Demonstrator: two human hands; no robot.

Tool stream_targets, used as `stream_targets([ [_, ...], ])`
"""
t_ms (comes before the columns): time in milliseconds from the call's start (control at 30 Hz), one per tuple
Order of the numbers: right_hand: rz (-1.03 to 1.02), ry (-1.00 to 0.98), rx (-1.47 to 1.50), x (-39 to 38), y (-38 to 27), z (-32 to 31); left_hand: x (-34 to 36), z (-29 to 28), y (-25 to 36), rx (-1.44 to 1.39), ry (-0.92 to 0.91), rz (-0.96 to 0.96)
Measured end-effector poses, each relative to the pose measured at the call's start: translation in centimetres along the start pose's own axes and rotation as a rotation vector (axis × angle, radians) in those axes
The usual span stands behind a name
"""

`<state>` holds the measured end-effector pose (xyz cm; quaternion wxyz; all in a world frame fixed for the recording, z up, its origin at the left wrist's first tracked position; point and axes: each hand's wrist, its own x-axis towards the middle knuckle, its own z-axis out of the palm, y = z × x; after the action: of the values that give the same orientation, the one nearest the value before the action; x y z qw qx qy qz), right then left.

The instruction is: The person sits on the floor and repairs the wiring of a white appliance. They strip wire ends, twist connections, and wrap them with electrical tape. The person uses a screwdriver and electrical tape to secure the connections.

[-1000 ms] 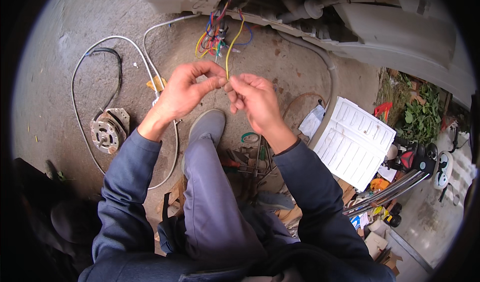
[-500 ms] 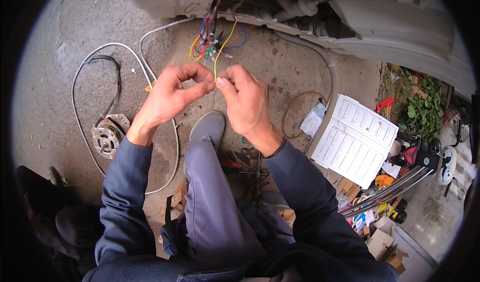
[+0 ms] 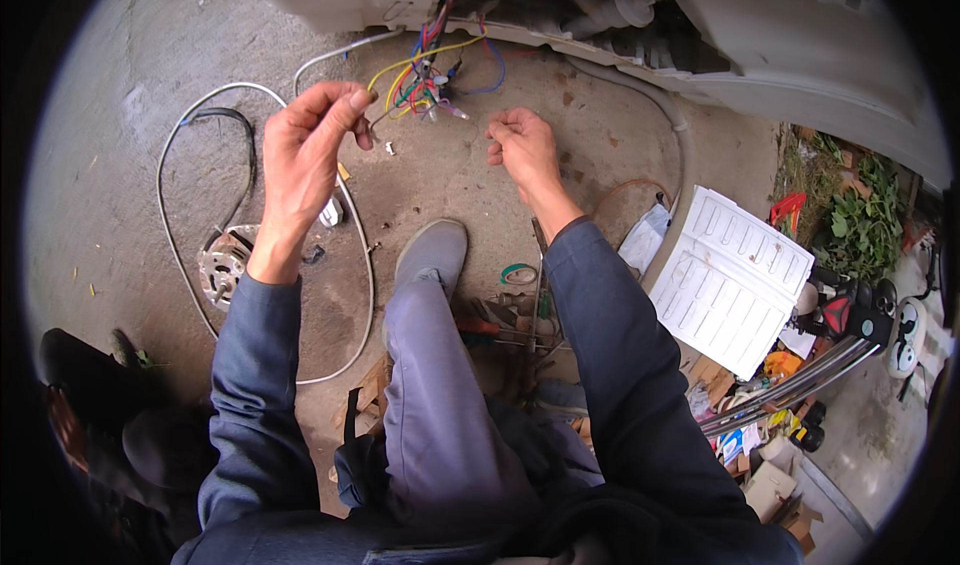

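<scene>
My left hand [image 3: 312, 150] is raised over the concrete floor, thumb and forefinger pinched on the end of a yellow wire [image 3: 415, 59]. That wire arcs back to a bundle of coloured wires [image 3: 425, 85], which hangs from the opening in the pale casing. Several of the bundle's ends carry small connectors, with red, blue and green wires among them. Right of the bundle, my right hand [image 3: 527, 153] is held apart from it with the fingers curled closed. Whether anything small sits in those fingers cannot be made out.
A round metal motor part [image 3: 224, 267] lies at left, inside a loop of grey cable [image 3: 160, 180]. A large white casing [image 3: 690, 75] spans the top. Hand tools [image 3: 510, 327] lie beside my shoe [image 3: 432, 248]. At right are a printed sheet [image 3: 735, 280], metal tubes [image 3: 790, 387] and clutter.
My hands, together at the yellow wire before, have parted. The left has moved left and up with the wire's end; the right has moved right, away from the wire.
</scene>
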<state>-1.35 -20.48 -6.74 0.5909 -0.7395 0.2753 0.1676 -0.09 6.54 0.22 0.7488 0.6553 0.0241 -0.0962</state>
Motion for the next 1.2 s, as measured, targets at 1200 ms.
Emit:
stream_targets([
  [1200,-0.448,-0.353,-1.228,2.3,-7.1,4.1,0.4,2.2,-0.1,-0.107,0.063,-0.031],
])
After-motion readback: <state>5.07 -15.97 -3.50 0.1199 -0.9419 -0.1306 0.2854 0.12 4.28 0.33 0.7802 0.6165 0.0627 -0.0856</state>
